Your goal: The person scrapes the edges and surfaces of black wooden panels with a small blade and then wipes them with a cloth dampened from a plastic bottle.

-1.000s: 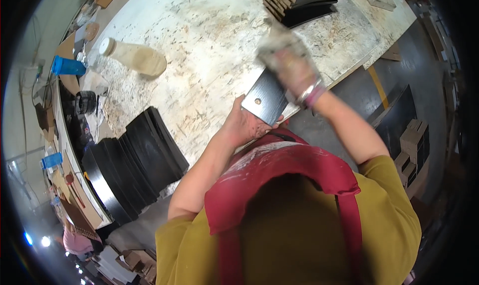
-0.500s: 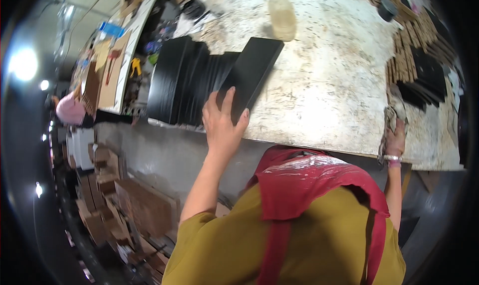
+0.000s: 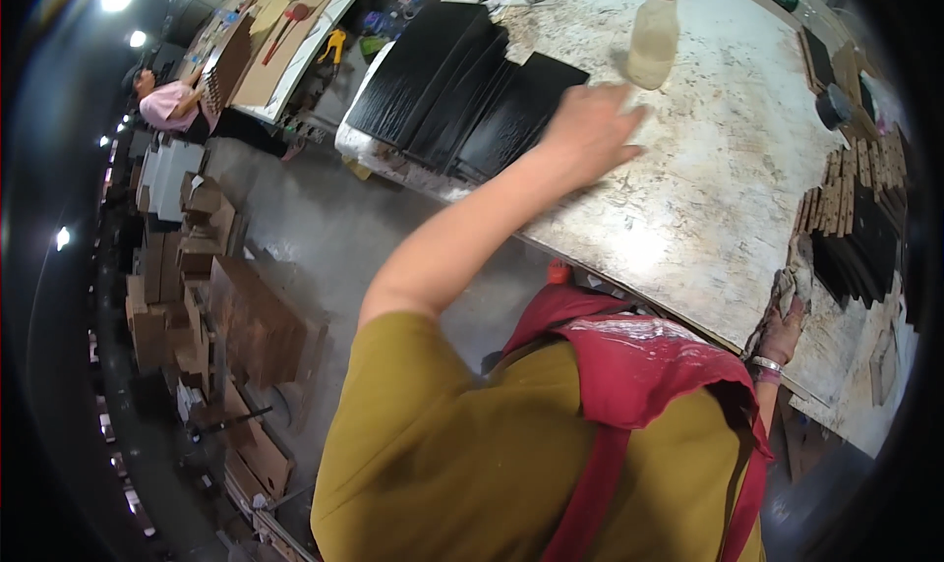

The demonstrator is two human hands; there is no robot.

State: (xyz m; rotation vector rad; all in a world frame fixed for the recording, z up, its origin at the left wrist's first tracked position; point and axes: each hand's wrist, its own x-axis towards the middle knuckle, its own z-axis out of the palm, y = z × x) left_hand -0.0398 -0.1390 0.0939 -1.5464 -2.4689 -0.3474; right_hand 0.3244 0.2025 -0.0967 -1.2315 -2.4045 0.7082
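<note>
My left hand (image 3: 593,134) reaches over the white worktable (image 3: 678,188), slightly blurred, its fingers apart and nothing visible in them. It is beside the right end of several glossy black boards (image 3: 433,80), which lie overlapping at the table's left edge. Down at the table's front right, my right hand (image 3: 782,334) is closed on a crumpled, stained rag (image 3: 777,301). A clear bottle (image 3: 653,41) of cloudy, pale liquid stands just beyond my left hand.
Stacked brown-edged boards (image 3: 851,183) and black boards (image 3: 857,247) occupy the table's right side, near a dark cup (image 3: 833,107). A person in pink (image 3: 172,105) stands at another table on the far left. Cardboard boxes (image 3: 197,267) stand on the floor below.
My left hand has let go of the single black board, now lying with the others, and moved right toward the bottle. The view has turned; my right hand keeps the rag.
</note>
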